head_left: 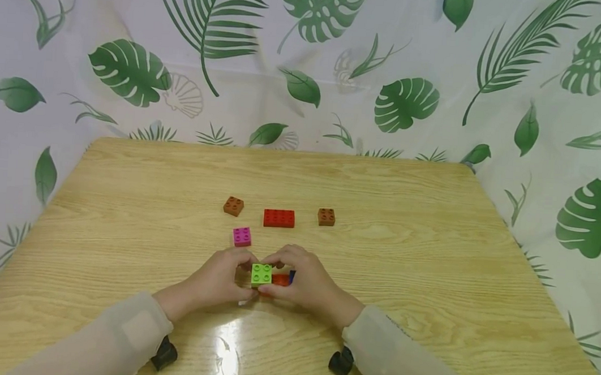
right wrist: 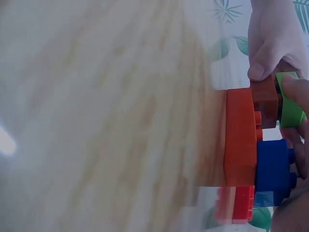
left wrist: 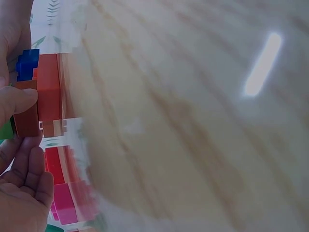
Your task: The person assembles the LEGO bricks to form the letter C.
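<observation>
While the left hand is gripping the brown block, the right hand is pinching the green block above it; I'm judging both light, stiff, best held by opposite sides.

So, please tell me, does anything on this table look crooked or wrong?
Nothing looks broken. The green brick sits slightly tilted against the held brown brick, with a gap between, so it may not be pressed on fully. The loose brown brick, back left, is turned askew, while the loose red brick lies straight.
</observation>
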`<state>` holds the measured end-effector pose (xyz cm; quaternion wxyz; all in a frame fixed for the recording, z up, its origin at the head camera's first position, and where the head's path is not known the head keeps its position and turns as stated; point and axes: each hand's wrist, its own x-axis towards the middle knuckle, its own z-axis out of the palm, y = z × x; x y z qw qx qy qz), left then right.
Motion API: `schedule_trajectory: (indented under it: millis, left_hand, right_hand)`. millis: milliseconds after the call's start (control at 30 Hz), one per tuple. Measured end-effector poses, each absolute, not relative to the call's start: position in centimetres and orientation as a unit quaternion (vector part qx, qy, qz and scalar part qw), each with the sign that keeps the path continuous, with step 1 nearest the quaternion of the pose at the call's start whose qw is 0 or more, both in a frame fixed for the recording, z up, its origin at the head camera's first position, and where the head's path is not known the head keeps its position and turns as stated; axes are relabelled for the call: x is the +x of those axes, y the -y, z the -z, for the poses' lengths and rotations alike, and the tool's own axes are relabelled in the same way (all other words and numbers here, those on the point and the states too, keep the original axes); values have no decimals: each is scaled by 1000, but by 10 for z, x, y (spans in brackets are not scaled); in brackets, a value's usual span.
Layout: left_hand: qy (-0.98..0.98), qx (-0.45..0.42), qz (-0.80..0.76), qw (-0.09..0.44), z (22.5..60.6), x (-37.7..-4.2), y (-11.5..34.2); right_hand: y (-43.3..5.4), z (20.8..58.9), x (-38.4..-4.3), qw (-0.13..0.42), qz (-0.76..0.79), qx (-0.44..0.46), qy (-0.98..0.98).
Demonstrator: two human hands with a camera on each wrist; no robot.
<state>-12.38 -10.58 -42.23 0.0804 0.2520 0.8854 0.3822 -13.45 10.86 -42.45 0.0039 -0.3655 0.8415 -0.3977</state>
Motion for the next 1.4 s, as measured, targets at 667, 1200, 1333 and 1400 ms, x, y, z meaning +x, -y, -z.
schedule_trajectory:
  millis: [667,1200,1333,1400]
  left_hand:
    - [-889,247,-375,84,420,-124,106]
    - [-882,236,-396,100,427,-129,122]
    - [-887,203,-403,95,427,-133,131]
    - [-891,181,-407,85,426,-136,135]
  right_hand:
    - [-106,418,-137,52,407,-326,-852]
    - [-107,418,-136,77,413,-298,-857]
    - [-107,418,-136,78,408,-298,-859]
    - [-107,418,-136,79,406,-297,-861]
